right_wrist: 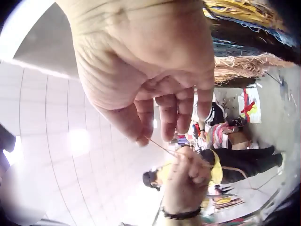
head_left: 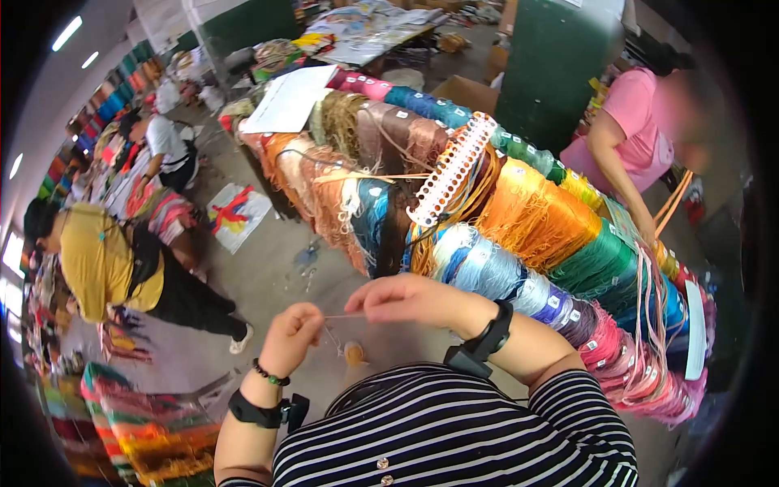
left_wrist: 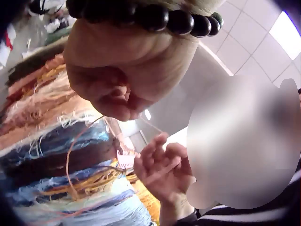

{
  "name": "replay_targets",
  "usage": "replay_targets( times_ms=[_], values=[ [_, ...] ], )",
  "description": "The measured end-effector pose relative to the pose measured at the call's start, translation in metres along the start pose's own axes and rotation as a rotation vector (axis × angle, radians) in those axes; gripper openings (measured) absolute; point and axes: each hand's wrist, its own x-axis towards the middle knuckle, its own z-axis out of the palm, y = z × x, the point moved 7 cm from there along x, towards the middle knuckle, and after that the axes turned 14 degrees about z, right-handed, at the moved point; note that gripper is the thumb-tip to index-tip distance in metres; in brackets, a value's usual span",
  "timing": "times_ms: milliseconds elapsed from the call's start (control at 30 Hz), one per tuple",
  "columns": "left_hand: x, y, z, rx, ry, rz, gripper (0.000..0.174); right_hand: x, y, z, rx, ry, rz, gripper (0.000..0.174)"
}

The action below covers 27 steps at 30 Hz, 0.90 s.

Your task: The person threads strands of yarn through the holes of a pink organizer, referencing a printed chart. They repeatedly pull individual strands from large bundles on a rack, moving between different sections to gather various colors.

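Both hands are up in front of the striped shirt, close together.

- Left hand (head_left: 290, 331): fingers curled into a loose fist, pinching one end of a thin orange-tan thread (head_left: 345, 316).
- Right hand (head_left: 403, 297): thumb and forefinger pinch the other end. The right wrist view shows its other fingers hanging loose below the pinch.
- The thread runs short and taut between the two pinches, in the air above the grey concrete floor (head_left: 268, 284). A slack length loops down from the left hand. A small orange lump (head_left: 354, 352) shows just below it; I cannot tell what it is.

Handling, as I judge it: almost weightless, limp, and fine enough to slip from dry fingers or snap under a sharp tug. It is best held with the fingertips close to the working section, under even, gentle tension.

Edges and room:
- A long bank of coloured thread skeins (head_left: 527, 227) lies just ahead of the hands, with loose ends hanging that could snag a trailing length.
- A white perforated plastic strip (head_left: 453, 169) rests on top of the skeins.
- There is open floor to the left and below. A person in a yellow top (head_left: 97, 260) bends well off to the left, and a person in a pink top (head_left: 625, 138) stands beyond the far side of the bank.
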Motion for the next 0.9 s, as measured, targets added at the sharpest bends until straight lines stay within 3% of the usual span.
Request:
replay_targets(
  times_ms=[67,100,200,267,333,467,533,600,733,767,900],
  values=[
    [0.036,-0.019,0.025,-0.101,-0.213,0.012,0.010,0.003,0.006,-0.021,0.439,0.062,-0.017,0.016],
    [0.051,-0.024,0.035,-0.150,-0.320,0.020,0.011,0.004,0.007,-0.030,0.566,0.002,-0.083,0.015],
    [0.100,-0.031,0.046,-0.136,-0.593,-0.011,0.015,-0.010,0.005,-0.079,0.542,0.281,-0.014,0.016],
    [0.130,-0.026,0.035,-0.069,-0.591,0.055,0.018,-0.043,-0.001,-0.125,0.359,0.885,0.079,0.015],
    [0.171,-0.022,0.021,0.054,-0.609,0.136,0.018,-0.062,-0.016,-0.150,0.214,1.284,0.118,0.010],
    [0.237,-0.001,0.043,-0.085,-0.664,0.255,0.019,-0.048,-0.005,-0.174,-0.074,1.380,0.128,0.016],
    [0.261,0.012,0.070,-0.176,-0.638,0.190,0.018,-0.030,0.017,-0.180,-0.073,1.432,0.316,0.021],
    [0.287,0.004,0.099,-0.203,-0.639,0.224,0.019,-0.020,0.022,-0.188,-0.260,1.495,0.338,0.022],
    [0.309,-0.022,0.140,-0.107,-0.688,0.077,0.018,-0.013,0.044,-0.204,-0.090,1.466,0.356,0.023],
    [0.312,-0.017,0.146,-0.094,-0.680,0.181,0.021,-0.013,0.045,-0.205,-0.046,1.450,0.343,0.023],
    [0.320,-0.018,0.155,-0.123,-0.658,0.099,0.031,-0.016,0.044,-0.206,0.030,1.409,0.354,0.022]
  ],
)
